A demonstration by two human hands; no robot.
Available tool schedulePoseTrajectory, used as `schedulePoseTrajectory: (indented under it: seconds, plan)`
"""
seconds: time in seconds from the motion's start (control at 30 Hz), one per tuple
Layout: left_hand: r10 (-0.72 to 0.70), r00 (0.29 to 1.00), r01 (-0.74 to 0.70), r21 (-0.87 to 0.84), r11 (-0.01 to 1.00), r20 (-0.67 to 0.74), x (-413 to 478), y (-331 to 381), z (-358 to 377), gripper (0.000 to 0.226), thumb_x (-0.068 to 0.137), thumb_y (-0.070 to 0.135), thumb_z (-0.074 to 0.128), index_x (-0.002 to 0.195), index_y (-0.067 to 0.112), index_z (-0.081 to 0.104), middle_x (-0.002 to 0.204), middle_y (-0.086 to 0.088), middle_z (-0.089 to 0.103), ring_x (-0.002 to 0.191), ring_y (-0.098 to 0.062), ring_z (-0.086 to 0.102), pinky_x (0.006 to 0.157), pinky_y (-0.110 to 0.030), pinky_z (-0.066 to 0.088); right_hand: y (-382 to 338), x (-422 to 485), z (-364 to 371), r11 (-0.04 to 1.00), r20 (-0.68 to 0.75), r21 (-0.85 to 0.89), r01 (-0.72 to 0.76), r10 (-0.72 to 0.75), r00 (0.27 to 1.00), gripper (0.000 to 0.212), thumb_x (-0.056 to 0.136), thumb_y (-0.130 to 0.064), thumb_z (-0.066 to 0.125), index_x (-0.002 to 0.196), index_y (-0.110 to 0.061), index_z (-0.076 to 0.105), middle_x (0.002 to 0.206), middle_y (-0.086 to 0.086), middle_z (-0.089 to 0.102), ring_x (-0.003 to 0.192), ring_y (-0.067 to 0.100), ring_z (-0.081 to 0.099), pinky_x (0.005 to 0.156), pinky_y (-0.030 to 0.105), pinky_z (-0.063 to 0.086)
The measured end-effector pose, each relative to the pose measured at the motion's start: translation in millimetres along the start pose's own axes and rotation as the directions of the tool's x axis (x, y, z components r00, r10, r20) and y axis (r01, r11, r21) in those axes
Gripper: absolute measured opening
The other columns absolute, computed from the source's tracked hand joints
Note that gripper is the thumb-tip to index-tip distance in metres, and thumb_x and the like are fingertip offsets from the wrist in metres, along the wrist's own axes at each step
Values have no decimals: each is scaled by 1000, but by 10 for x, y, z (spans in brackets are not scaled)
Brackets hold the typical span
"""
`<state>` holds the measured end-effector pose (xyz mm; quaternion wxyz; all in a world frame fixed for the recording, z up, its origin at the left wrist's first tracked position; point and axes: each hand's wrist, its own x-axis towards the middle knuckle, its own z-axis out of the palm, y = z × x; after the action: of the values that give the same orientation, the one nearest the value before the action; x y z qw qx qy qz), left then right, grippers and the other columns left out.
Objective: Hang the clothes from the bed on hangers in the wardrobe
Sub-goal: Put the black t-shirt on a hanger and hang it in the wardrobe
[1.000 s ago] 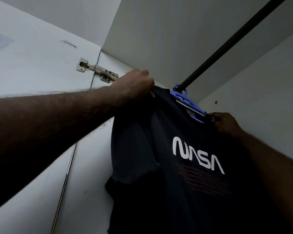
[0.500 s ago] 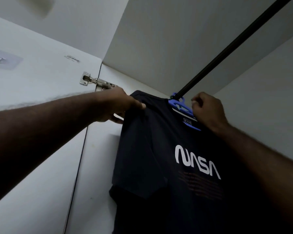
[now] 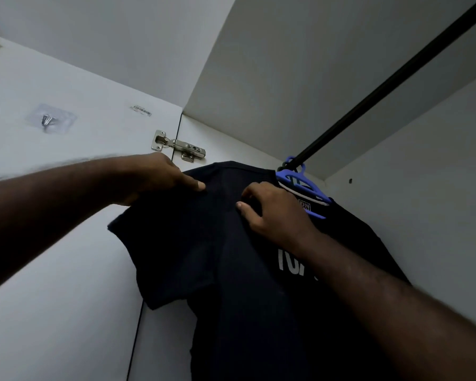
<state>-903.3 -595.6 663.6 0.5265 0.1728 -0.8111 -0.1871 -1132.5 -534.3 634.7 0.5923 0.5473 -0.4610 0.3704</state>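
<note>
A dark navy t-shirt (image 3: pixel 231 270) with white lettering hangs on a blue plastic hanger (image 3: pixel 302 182). The hanger's hook sits over the black wardrobe rail (image 3: pixel 382 86), near its far end. My left hand (image 3: pixel 154 177) holds the shirt's left shoulder, thumb on top and fingers hidden under the cloth. My right hand (image 3: pixel 272 210) pinches the fabric just left of the collar, with its forearm covering part of the lettering.
The open white wardrobe door (image 3: pixel 52 298) stands at the left with a metal hinge (image 3: pixel 182 148) and a stick-on hook (image 3: pixel 46 121). The wardrobe's top panel is close above the rail, and its white wall (image 3: pixel 423 202) lies right of the shirt.
My right hand has moved from the right of the collar to the shirt's left shoulder. My left hand has slid down along the sleeve edge. The view has tilted.
</note>
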Motion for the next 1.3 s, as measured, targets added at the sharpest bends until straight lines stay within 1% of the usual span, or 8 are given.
schedulePoseTrajectory:
  seconds: [0.33, 0.5, 0.6, 0.77, 0.87, 0.93, 1.1, 1.3]
  plan:
    - [20, 990, -6, 95, 995, -143, -409, 353, -31, 15, 77, 6, 77, 77, 6, 62, 64, -8, 62, 47, -18, 59, 43, -22, 48, 10, -408, -42, 949, 430, 130, -288, 208, 879, 51, 94, -63, 43, 118, -22, 60, 115, -1, 58, 104, 19, 59, 93, 37, 48]
    - [185, 979, -172, -139, 975, 86, -691, 535, 408, 18, 82, 7, 72, 99, 12, 68, 82, -2, 70, 77, -14, 65, 64, -31, 55, 17, -248, -403, 420, 681, 550, -722, 275, 679, 98, 67, -94, 15, 110, -25, 71, 134, 6, 53, 112, 28, 57, 97, 46, 44]
    - [206, 940, -165, -165, 972, 273, -836, 541, 793, 33, 87, 4, 67, 118, 12, 63, 108, -9, 69, 96, -17, 66, 64, -25, 55, 38, -155, -657, 180, 736, 650, -738, 90, 671, 99, 70, -91, 32, 102, -6, 70, 107, 17, 66, 91, 29, 61, 78, 37, 46]
    - [187, 892, -163, -91, 982, 411, -1013, 360, 1119, 34, 90, 2, 62, 123, 10, 63, 117, 0, 67, 102, -11, 66, 87, -25, 55, 74, -204, -934, 526, 697, 557, -642, 123, 706, 26, 92, -21, 64, 68, -13, 61, 62, 2, 56, 59, 16, 52, 59, 30, 44]
    - [570, 820, -568, 163, 806, 39, -1081, 164, 1083, 15, 85, 13, 64, 96, 20, 72, 87, 9, 70, 77, -3, 66, 71, -21, 55, 190, -227, -990, 544, 592, 494, -678, 361, 721, 12, 92, -16, 66, 84, -7, 67, 82, 9, 69, 78, 26, 65, 73, 38, 55]
    - [680, 720, -613, 334, 716, -138, -1107, 44, 1028, 10, 83, 32, 65, 90, 26, 63, 79, 8, 65, 70, -7, 63, 63, -30, 53, 280, -278, -1061, 518, 534, 505, -691, 441, 721, 8, 91, -16, 67, 94, -8, 68, 92, 12, 71, 84, 27, 69, 80, 37, 58]
    - [355, 934, -321, 369, 872, -27, -1162, -124, 1054, 61, 78, 61, 67, 123, 24, 48, 95, 17, 61, 78, -3, 61, 62, -18, 48, 444, -360, -1167, 556, 457, 532, -639, 447, 769, 6, 91, -17, 68, 92, -12, 70, 88, 10, 73, 75, 22, 70, 71, 33, 58]
    - [409, 912, -259, 790, 555, 12, -1265, -69, 1380, 65, 80, 66, 58, 122, 22, 35, 106, 4, 61, 88, -25, 61, 65, -31, 38, 482, -394, -1234, 631, 399, 528, -569, 407, 822, 6, 92, -21, 68, 88, -17, 69, 83, 6, 72, 72, 18, 67, 70, 32, 56]
